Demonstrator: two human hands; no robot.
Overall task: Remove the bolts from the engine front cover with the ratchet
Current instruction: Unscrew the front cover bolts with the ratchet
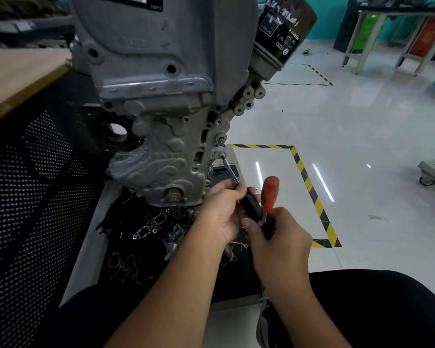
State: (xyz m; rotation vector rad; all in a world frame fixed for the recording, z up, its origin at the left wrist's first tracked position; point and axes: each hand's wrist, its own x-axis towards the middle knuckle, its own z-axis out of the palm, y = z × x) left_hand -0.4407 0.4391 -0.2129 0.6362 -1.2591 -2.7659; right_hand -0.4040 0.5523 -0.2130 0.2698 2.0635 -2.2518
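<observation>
One grey cast engine (161, 101) fills the view from 12 o'clock down to the centre, its ribbed front cover (161, 159) facing the camera with a crank snout low on it. At 9 o'clock a wooden bench (15, 74) stands beside it over a perforated black panel (30, 197), and a black oil filter (284, 28) juts from the engine at 1 o'clock. Yellow-and-black floor tape (309, 187) boxes the white floor at 3 o'clock. Just below centre, the left hand (221, 212) curls its fingers round the ratchet (251, 205) at its black head, whose thin extension (230, 170) runs up toward 11 o'clock to a bolt (222, 154) on the cover's right edge. The right hand (274, 232) grips the tool's lower end, with the red handle (269, 194) sticking up above it. Loose gaskets (148, 227) lie on a dark tray at 7 o'clock.
</observation>
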